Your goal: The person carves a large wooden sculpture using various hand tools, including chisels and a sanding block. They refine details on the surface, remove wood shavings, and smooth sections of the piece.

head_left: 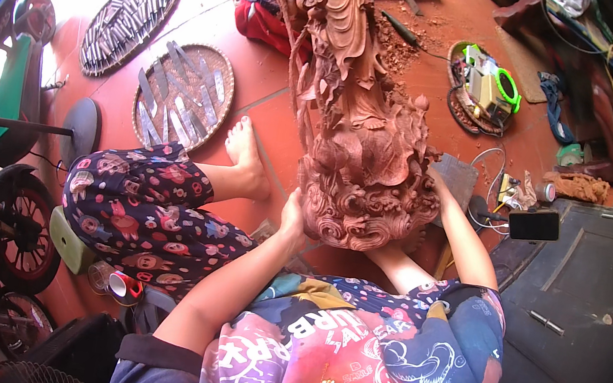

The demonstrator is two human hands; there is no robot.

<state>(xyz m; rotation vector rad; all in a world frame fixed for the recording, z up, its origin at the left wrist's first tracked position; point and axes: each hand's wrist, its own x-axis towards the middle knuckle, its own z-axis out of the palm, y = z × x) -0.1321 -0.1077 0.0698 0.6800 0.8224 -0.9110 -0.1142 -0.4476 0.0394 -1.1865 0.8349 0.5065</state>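
Note:
A large reddish-brown wood carving [364, 164] of a robed figure lies with its swirling, cloud-like base toward me and its upper part pointing away. Against the left side of that base my left hand [292, 214] is pressed, its fingers partly hidden by the wood. My right hand [435, 187] grips the opposite side, with most of its fingers out of sight behind the carving. Between them the two hands hold the piece in front of my body. Beside my right hand is a flat grey-brown block [453, 181], partly covered by the carving.
Round woven trays hold knife-like blades [183, 98] and rows of chisels [129, 22] at the far left. Another basket [455, 95] carries tools and bright green tape. A phone [534, 225] rests on a dark cabinet panel [581, 282] at right. Wood chips [399, 45] litter the tiles.

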